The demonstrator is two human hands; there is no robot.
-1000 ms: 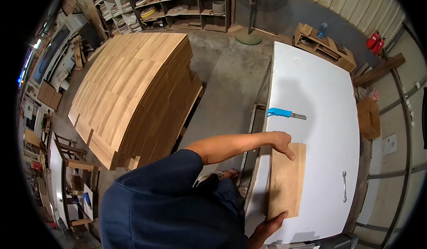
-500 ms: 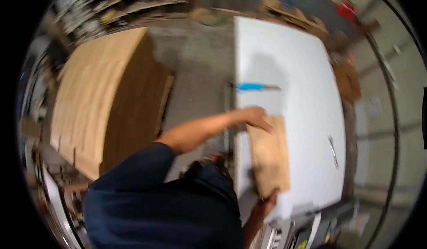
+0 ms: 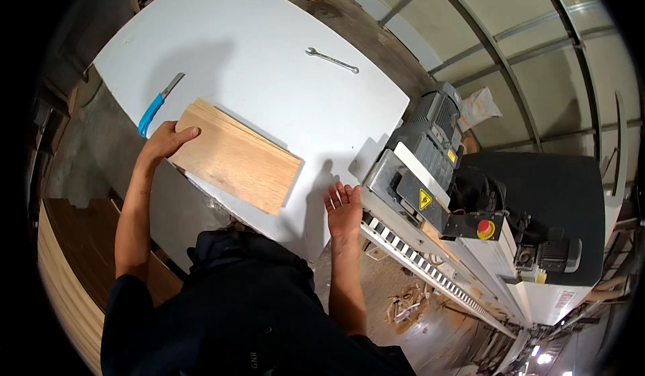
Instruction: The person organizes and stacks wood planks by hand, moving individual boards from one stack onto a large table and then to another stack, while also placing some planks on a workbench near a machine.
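Several thin wooden boards [image 3: 235,161] lie in a slightly fanned stack on the white tabletop [image 3: 269,74]. My left hand [image 3: 168,139] grips the stack's left end, thumb on top and the other fingers hidden over the near edge. A blue-handled knife [image 3: 156,107] lies just beyond that hand, its blade pointing away. My right hand [image 3: 343,209] is held off the boards, palm up with fingers spread and nothing in it. It is close to the corner of a grey machine [image 3: 396,174].
A wrench [image 3: 332,60] lies on the far part of the tabletop. To the right, the machine carries a motor [image 3: 437,111], a red stop button [image 3: 485,229] and a long toothed track [image 3: 423,268]. Wood scraps [image 3: 408,303] litter the floor. Stacked wood panels [image 3: 67,289] stand at lower left.
The view has swung right, bringing the machine into full sight. My right hand has let go of the boards' near end and opened; my left hand still holds the other end.
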